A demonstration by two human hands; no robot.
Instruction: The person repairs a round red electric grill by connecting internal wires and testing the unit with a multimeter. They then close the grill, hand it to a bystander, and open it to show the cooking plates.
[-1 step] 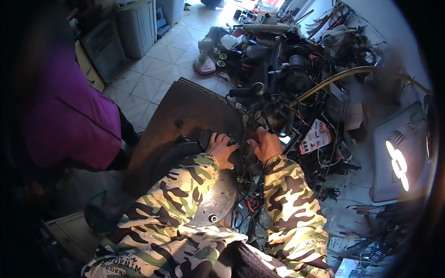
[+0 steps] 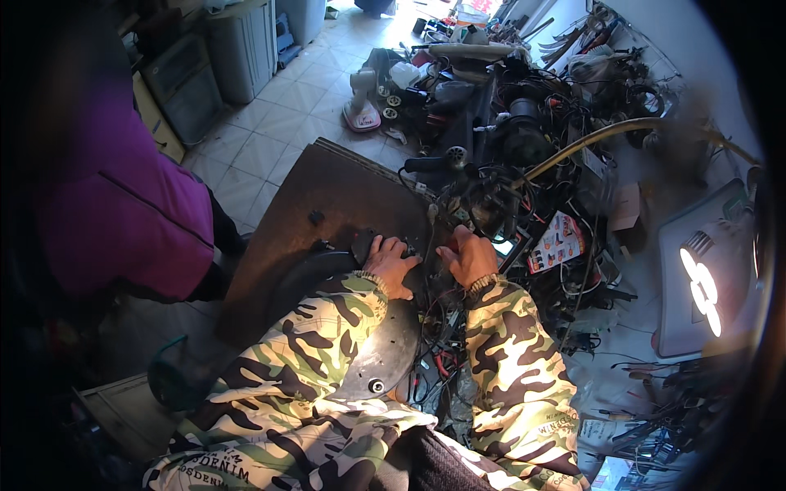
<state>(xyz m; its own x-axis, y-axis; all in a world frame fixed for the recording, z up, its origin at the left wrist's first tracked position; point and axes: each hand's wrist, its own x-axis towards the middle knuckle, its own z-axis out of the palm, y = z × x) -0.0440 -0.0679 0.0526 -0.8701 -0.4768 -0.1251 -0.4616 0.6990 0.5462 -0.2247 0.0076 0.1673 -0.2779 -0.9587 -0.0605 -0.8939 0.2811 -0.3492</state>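
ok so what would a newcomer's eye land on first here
Probably the glowing white ovals at the far right, then another person's purple top at the left. The big jumble of cables and parts from the center to the upper right is striking too, as are the camouflage sleeves at the lower middle.

We can't tell what the right hand (image 2: 469, 258) touches; it is too small and dark. The left sleeve (image 2: 286, 348) hides part of the black disc (image 2: 383, 356). Dark blur hides the purple coat's (image 2: 131, 204) top.
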